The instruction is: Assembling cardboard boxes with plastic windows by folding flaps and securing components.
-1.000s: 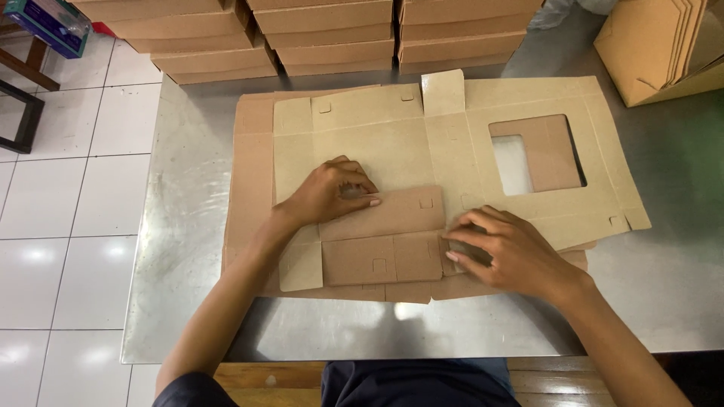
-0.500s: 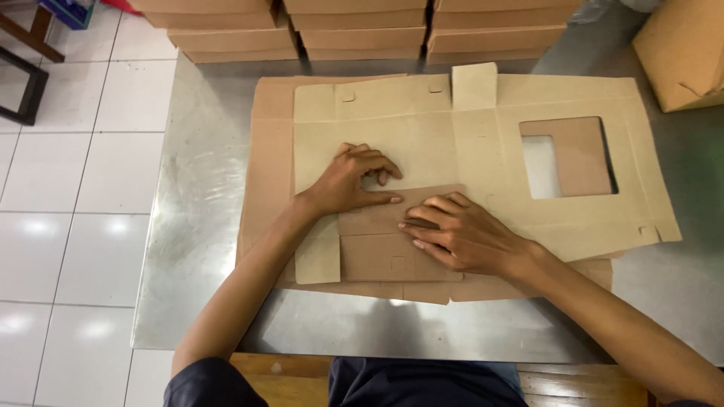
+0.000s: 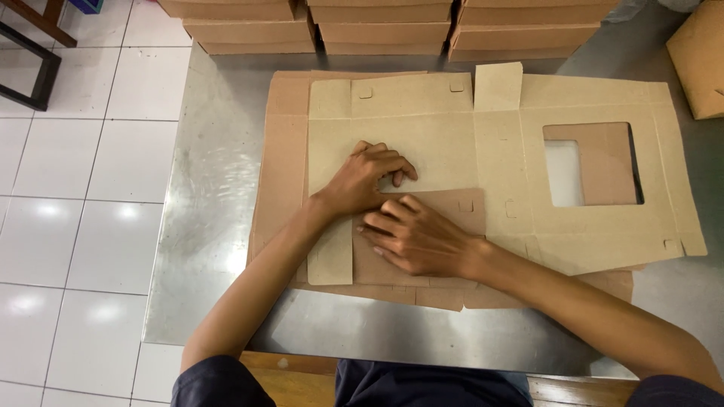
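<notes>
i see my left hand [image 3: 362,181] pressing flat, fingers curled, on the unfolded cardboard box blank [image 3: 422,128] lying on the steel worktop [image 3: 219,226]. my right hand [image 3: 418,237], grip spread apart, holds down its folded-over flap [image 3: 460,207].

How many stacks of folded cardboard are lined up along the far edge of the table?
3: left stack, middle stack and right stack, side by side beyond the flat box blank. The frame cuts off their tops, and more may lie out of view.
</notes>
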